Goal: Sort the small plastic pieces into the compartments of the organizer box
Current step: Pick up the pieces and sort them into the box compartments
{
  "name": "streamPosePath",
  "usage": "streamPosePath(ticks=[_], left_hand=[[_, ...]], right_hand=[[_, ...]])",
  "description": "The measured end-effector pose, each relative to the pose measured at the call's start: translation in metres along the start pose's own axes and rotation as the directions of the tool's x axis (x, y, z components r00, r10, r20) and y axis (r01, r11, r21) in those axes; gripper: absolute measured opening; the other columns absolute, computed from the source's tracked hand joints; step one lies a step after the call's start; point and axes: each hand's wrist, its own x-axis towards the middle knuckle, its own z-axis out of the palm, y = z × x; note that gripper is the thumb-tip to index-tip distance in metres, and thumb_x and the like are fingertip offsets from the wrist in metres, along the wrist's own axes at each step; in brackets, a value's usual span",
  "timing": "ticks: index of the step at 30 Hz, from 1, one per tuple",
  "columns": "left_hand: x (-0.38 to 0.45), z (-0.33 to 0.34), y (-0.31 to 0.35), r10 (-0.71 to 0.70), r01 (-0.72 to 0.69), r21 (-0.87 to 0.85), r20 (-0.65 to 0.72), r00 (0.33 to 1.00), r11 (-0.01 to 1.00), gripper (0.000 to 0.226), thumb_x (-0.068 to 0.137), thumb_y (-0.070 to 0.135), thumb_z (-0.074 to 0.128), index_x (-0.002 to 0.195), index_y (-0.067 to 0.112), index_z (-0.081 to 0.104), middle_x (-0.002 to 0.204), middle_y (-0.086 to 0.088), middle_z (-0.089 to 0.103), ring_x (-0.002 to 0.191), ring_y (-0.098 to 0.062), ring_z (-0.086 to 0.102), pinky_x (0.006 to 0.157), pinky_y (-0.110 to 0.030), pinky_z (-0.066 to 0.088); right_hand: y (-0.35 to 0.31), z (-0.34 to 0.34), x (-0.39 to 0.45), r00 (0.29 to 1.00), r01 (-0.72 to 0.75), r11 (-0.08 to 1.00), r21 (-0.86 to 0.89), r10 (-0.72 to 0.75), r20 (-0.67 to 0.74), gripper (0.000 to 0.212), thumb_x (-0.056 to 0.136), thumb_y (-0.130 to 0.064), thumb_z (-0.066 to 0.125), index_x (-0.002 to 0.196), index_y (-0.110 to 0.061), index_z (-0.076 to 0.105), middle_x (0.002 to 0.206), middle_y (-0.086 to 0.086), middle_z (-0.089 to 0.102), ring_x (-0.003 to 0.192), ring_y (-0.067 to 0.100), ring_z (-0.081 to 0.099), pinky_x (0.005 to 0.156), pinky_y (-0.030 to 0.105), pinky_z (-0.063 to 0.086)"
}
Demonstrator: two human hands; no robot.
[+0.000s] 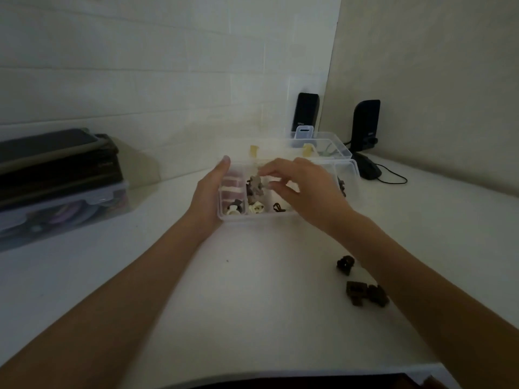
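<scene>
A clear plastic organizer box stands on the white table, its compartments holding pink, white, grey and dark small pieces. My left hand grips the box's left wall, thumb up along the side. My right hand hovers over the middle compartments, its fingertips pinching at a grey-brown piece that sits on top of a heap. Whether the piece is lifted I cannot tell. Several dark brown pieces lie loose on the table to the right, one more dark piece just above them.
A second clear box with its lid stands behind the organizer. Two black speakers with a cable are in the back right corner. At the left, a black case rests on a clear storage bin.
</scene>
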Motion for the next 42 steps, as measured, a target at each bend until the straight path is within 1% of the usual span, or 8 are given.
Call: streamPosePath(ticks=[6, 9, 13, 20, 25, 32, 37, 42], left_hand=[[-0.002, 0.002, 0.002, -0.021, 0.021, -0.025, -0.016, 1.0, 0.999, 0.035, 0.092, 0.046, 0.046, 0.088, 0.014, 0.058, 0.079, -0.004, 0.056, 0.04, -0.007, 0.056, 0.04, -0.012, 0.04], [-0.002, 0.003, 0.002, -0.018, 0.017, -0.023, -0.017, 1.0, 1.0, 0.035, 0.093, 0.046, 0.046, 0.087, 0.014, 0.058, 0.079, -0.004, 0.055, 0.04, -0.007, 0.056, 0.04, -0.012, 0.04], [-0.004, 0.004, 0.002, -0.012, 0.011, -0.022, -0.021, 1.0, 1.0, 0.034, 0.092, 0.045, 0.046, 0.087, 0.014, 0.058, 0.078, -0.003, 0.055, 0.04, -0.006, 0.056, 0.04, -0.012, 0.04], [-0.007, 0.005, 0.004, -0.016, 0.015, -0.026, -0.016, 1.0, 1.0, 0.033, 0.093, 0.045, 0.045, 0.084, 0.015, 0.058, 0.076, -0.002, 0.055, 0.04, -0.007, 0.056, 0.04, -0.012, 0.04], [-0.006, 0.004, 0.003, -0.012, 0.012, -0.016, -0.014, 1.0, 1.0, 0.033, 0.092, 0.045, 0.046, 0.085, 0.015, 0.059, 0.078, -0.002, 0.056, 0.041, -0.007, 0.057, 0.043, -0.015, 0.042], [-0.003, 0.003, 0.001, -0.001, 0.001, -0.019, -0.006, 1.0, 1.0, 0.033, 0.093, 0.044, 0.046, 0.084, 0.015, 0.059, 0.079, -0.003, 0.056, 0.041, -0.008, 0.057, 0.043, -0.014, 0.043], [0.001, 0.0, -0.001, -0.009, 0.009, -0.02, -0.004, 1.0, 1.0, 0.033, 0.091, 0.044, 0.048, 0.088, 0.014, 0.059, 0.079, -0.004, 0.057, 0.043, -0.009, 0.058, 0.045, -0.016, 0.044], [0.0, 0.0, 0.0, -0.016, 0.017, -0.042, 0.006, 1.0, 0.999, 0.029, 0.091, 0.043, 0.049, 0.084, 0.017, 0.058, 0.08, -0.004, 0.057, 0.044, -0.008, 0.059, 0.045, -0.016, 0.044]], right_hand=[[0.01, -0.038, -0.073, 0.982, -0.185, 0.98, 0.076, 0.182, 0.046, 0.028, 0.092, -0.023, 0.054, 0.118, -0.029, 0.059, 0.108, -0.018, 0.066, 0.099, -0.011, 0.059, 0.083, -0.001, 0.041], [0.02, -0.047, -0.115, 0.954, -0.297, 0.955, 0.013, 0.296, 0.047, 0.029, 0.095, -0.024, 0.048, 0.119, -0.037, 0.058, 0.114, -0.023, 0.06, 0.101, -0.006, 0.055, 0.088, 0.013, 0.044], [0.025, -0.053, -0.139, 0.905, -0.408, 0.909, 0.088, 0.39, 0.169, 0.033, 0.092, -0.027, 0.052, 0.117, -0.05, 0.052, 0.109, -0.022, 0.055, 0.1, -0.005, 0.049, 0.078, 0.008, 0.036], [0.026, -0.049, -0.136, 0.879, -0.462, 0.886, -0.048, 0.464, 0.112, 0.02, 0.082, -0.032, 0.067, 0.102, -0.03, 0.065, 0.094, -0.01, 0.056, 0.082, -0.002, 0.049, 0.068, 0.004, 0.036], [0.023, -0.056, -0.138, 0.852, -0.522, 0.827, 0.209, 0.518, 0.077, 0.021, 0.077, -0.015, 0.074, 0.089, -0.031, 0.067, 0.086, -0.013, 0.068, 0.078, -0.002, 0.062, 0.071, 0.007, 0.048], [0.018, -0.048, -0.113, 0.871, -0.45, 0.775, 0.443, 0.49, 0.028, 0.018, 0.076, -0.001, 0.072, 0.089, -0.013, 0.067, 0.093, -0.005, 0.073, 0.086, 0.005, 0.069, 0.085, 0.024, 0.055], [-0.012, -0.036, -0.036, 0.965, -0.249, 0.909, 0.333, 0.261, 0.008, 0.023, 0.074, -0.017, 0.076, 0.089, -0.014, 0.06, 0.084, -0.01, 0.07, 0.071, 0.006, 0.064, 0.067, 0.018, 0.055], [-0.026, -0.004, 0.025, 0.996, -0.026, 0.995, -0.093, 0.017, -0.09, 0.02, 0.078, -0.032, 0.071, 0.09, -0.02, 0.062, 0.092, 0.001, 0.061, 0.076, 0.014, 0.056, 0.067, 0.027, 0.045]])
